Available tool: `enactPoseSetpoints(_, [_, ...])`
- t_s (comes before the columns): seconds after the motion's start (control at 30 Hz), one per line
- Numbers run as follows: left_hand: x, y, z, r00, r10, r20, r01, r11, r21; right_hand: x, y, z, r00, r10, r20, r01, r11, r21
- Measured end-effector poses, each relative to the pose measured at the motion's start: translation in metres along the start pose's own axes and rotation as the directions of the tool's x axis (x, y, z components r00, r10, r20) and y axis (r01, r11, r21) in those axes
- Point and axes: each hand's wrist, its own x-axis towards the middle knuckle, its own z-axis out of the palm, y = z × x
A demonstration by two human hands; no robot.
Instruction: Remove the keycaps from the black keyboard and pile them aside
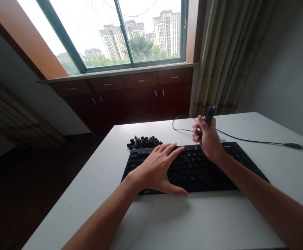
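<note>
A black keyboard (190,173) lies on the white table, crossed by both forearms. My left hand (158,166) is spread over its left half, the thumb out by the front edge and the fingers toward the back edge. That hand is open and hides many of the keys. My right hand (210,140) is closed around the dark handle of a keycap puller (209,114), held at a tilt. Thin wire prongs reach down from under this fist to the keyboard's back row. Behind the keyboard's left corner sits a heap of small black pieces (144,142), probably keycaps or switches.
A thin black cable (250,140) curves behind the keyboard and ends in a plug (294,146) on the right. The white table (89,187) has its left edge near my left forearm. Beyond stand a low cabinet (141,100), a window and curtains.
</note>
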Motion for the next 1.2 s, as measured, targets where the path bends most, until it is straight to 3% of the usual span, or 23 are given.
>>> enactPoseSetpoints(0.17, [0.001, 0.000, 0.002, 0.998, 0.014, 0.065, -0.014, 1.000, 0.004, -0.010, -0.001, -0.009, 1.000, 0.012, -0.012, -0.013, 0.998, -0.054])
enactPoseSetpoints(0.33, [0.007, 0.004, 0.001, 1.000, 0.009, 0.015, -0.008, 1.000, -0.014, -0.018, -0.002, -0.003, 0.999, -0.015, 0.051, 0.022, 0.991, -0.132])
enactPoseSetpoints(0.57, [0.001, 0.008, -0.006, 1.000, 0.024, 0.014, -0.024, 1.000, 0.012, -0.017, -0.010, 0.001, 0.991, 0.132, 0.014, -0.133, 0.985, 0.107])
enactPoseSetpoints(0.8, [-0.008, 0.005, -0.014, 0.997, -0.004, 0.075, 0.000, 0.999, 0.051, -0.022, -0.010, 0.002, 0.973, 0.217, 0.080, -0.225, 0.968, 0.109])
enactPoseSetpoints(1.07, [0.009, 0.013, 0.007, 0.982, -0.142, -0.122, 0.142, 0.990, -0.010, -0.004, 0.000, 0.036, 0.948, 0.204, 0.246, -0.211, 0.978, 0.000])
enactPoseSetpoints(1.2, [0.012, 0.019, 0.018, 0.967, -0.155, -0.200, 0.157, 0.988, -0.005, -0.005, 0.007, 0.042, 0.951, 0.212, 0.224, -0.220, 0.975, 0.011])
